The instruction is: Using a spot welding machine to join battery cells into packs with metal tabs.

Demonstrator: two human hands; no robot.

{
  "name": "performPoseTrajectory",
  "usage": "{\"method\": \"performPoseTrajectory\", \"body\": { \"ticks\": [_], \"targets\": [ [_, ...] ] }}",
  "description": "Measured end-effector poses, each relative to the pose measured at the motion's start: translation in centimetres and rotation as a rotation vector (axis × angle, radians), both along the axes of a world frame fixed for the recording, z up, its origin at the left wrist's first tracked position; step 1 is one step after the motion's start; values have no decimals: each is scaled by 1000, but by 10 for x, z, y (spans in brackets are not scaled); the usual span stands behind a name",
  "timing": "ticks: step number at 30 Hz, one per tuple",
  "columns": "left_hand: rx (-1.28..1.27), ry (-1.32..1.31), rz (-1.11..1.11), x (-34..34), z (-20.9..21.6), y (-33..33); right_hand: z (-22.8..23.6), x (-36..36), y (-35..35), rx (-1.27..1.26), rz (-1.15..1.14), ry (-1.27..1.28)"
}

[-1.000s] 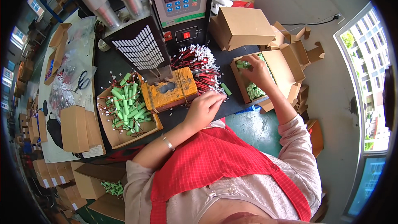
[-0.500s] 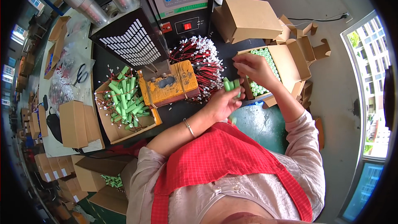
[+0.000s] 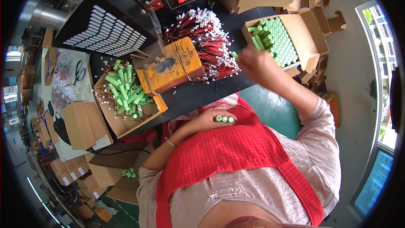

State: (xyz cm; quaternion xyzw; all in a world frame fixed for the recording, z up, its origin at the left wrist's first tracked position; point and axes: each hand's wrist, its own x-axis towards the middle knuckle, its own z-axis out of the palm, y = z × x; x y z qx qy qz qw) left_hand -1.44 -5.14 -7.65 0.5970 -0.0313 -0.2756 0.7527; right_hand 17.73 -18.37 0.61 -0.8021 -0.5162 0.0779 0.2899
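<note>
Left hand (image 3: pixel 206 120): lower centre of the frame, at the apron (image 3: pixel 223 150), closed round three green cells (image 3: pixel 224 119), their ends showing.
Right hand (image 3: pixel 255 64): right of centre, blurred, curled; a single cell (image 3: pixel 234 55) showed by its fingertips, whether gripped could not be told.
Carton (image 3: pixel 300 38): upper right, just beyond the right hand, full of cells.
Wires (image 3: pixel 211 52): upper centre, red, white-tipped.
Block (image 3: pixel 175 71): yellow, left of the wires.
Tray (image 3: pixel 122 126): left of the frame, heaped with wired cells, well apart from the right hand.
</note>
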Motion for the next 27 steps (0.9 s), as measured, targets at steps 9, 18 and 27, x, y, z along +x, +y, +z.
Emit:
{"method": "performPoseTrajectory", "body": {
  "ticks": [9, 18, 27],
  "targets": [
    [63, -135, 14, -28, -10, 6, -105, -75, -54, -64, -97, 434],
    [23, 42, 219, -52, -7, 10, -119, -88, -58, -66, 105, 646],
    [673, -382, 428, -50, -32, 2, -123, -80, -50, -80, -37, 496]
  ]
}}
